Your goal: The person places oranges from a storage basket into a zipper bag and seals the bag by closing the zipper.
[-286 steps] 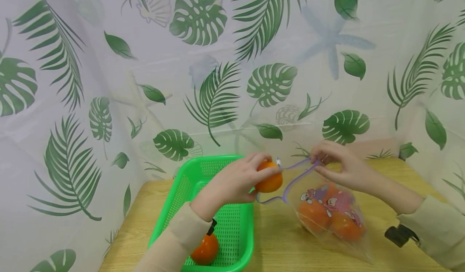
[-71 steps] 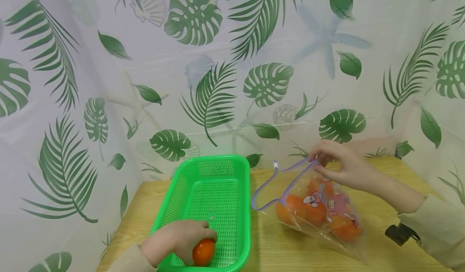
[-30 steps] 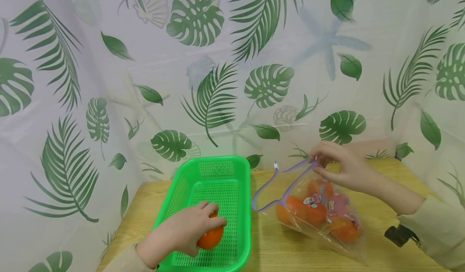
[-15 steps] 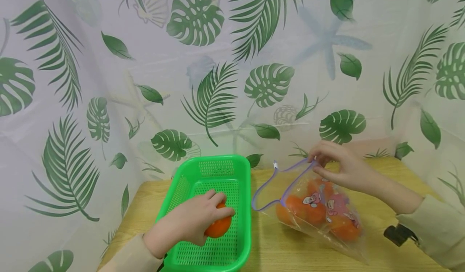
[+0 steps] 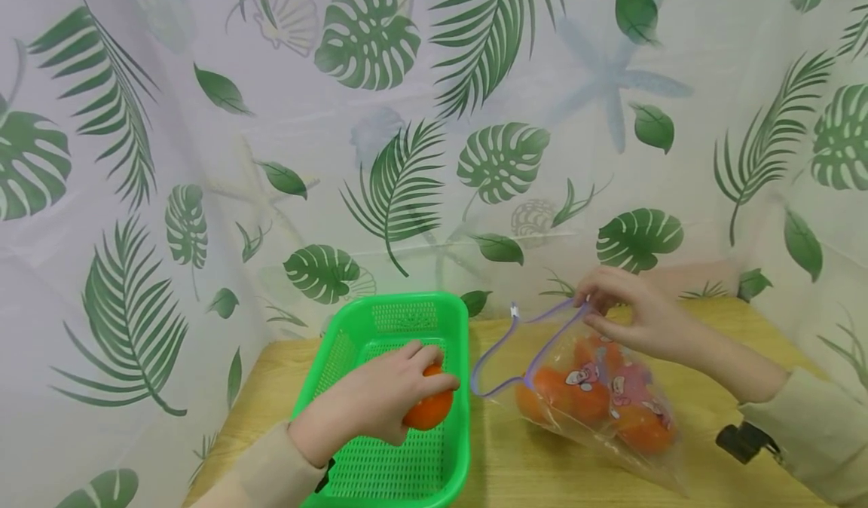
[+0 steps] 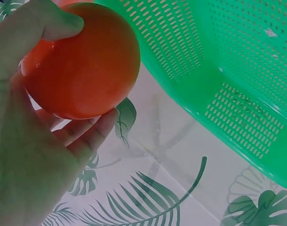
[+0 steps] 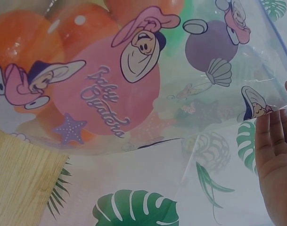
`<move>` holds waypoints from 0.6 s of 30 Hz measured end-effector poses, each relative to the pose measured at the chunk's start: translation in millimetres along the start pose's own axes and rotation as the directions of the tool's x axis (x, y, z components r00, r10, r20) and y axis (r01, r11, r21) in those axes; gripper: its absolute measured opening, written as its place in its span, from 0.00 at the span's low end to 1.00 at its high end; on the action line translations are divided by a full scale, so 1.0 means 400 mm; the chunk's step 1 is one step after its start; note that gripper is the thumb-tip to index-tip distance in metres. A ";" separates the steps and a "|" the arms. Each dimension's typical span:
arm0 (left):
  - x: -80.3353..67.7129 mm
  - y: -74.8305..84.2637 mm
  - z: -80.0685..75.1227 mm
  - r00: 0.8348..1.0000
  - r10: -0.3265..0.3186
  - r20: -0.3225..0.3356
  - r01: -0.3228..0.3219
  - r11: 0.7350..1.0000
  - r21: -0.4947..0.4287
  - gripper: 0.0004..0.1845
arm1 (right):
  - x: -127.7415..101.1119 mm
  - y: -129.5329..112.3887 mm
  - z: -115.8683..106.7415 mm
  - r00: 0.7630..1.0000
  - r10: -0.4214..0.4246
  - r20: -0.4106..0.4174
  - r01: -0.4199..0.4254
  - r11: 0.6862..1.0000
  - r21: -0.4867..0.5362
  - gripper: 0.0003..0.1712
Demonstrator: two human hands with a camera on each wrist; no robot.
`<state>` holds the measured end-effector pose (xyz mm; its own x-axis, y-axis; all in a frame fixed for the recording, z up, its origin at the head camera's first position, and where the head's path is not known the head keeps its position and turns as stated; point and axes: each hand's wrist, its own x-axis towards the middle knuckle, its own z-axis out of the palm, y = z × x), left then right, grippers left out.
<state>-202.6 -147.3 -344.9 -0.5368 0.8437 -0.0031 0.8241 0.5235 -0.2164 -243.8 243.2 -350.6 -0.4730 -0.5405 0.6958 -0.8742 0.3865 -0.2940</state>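
Now the left hand point(image 5: 380, 406) holds a round orange fruit point(image 5: 429, 408) with its fingers point(image 5: 434, 357) curled over the top, and the wrist view shows the thumb and fingers clamped around the fruit point(image 6: 79, 61). The fruit is above the inside of the bright green plastic basket with small holes point(image 5: 380, 327), near its wall at 3 o'clock. I cannot tell if the fruit touches the basket floor.

At 3 o'clock from the basket lies a clear plastic zip bag with purple edge and cartoon prints point(image 5: 597, 395) on the light wooden tabletop point(image 5: 508, 470). Its mouth is open and turned toward the basket. Inside the bag are several more orange fruits point(image 5: 549, 395), close together. The right hand point(image 5: 634, 316) pinches the upper rim of the bag at its far side, fingers point(image 5: 597, 286) together on the purple edge, and holds it up.

Behind the tabletop, at 12 o'clock, hangs a white curtain with green leaf prints point(image 5: 380, 116).
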 end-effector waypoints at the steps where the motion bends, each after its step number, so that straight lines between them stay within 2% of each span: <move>1: 0.005 0.000 0.001 1.000 0.001 -0.004 -0.001 1.000 0.000 0.40 | 0.001 -0.001 0.002 1.000 0.000 -0.001 0.000 1.000 0.002 0.27; 18: 0.067 0.001 -0.018 0.999 -0.001 -0.044 0.000 1.000 -0.025 0.42 | 0.006 -0.002 0.004 1.000 -0.014 -0.006 0.014 1.000 0.000 0.28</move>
<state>-215.3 -123.8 -338.2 -0.5293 0.8475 0.0406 0.8282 0.5265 -0.1919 -244.2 240.6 -349.6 -0.4603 -0.5413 0.7037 -0.8805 0.3794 -0.2841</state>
